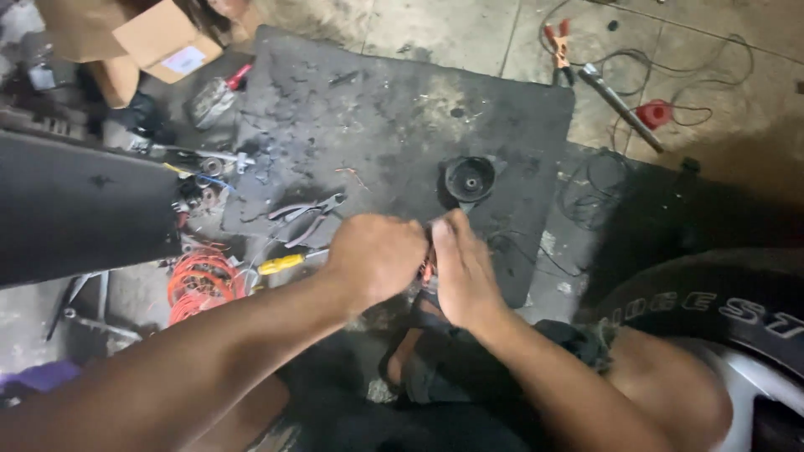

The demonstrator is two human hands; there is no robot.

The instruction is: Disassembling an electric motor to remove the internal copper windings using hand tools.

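My left hand [377, 255] and my right hand [461, 268] meet in the middle of the view, above a dark rubber mat [394, 125] on the floor. Both are closed on a small part with orange-red wires [428, 269] that shows in the gap between them; most of it is hidden by my fingers. Just beyond my right hand a round black speaker-like part [469, 178] lies on the mat. Pliers [308, 219] and a yellow-handled screwdriver [283, 264] lie left of my left hand.
A coil of orange wire [201, 280] lies at lower left beside a dark panel [75, 209]. Cardboard boxes [163, 38] sit at top left. Red clamps [559, 46], a metal bar [620, 105], red tape [655, 113] and loose wires lie at top right. A tyre [712, 310] stands at right.
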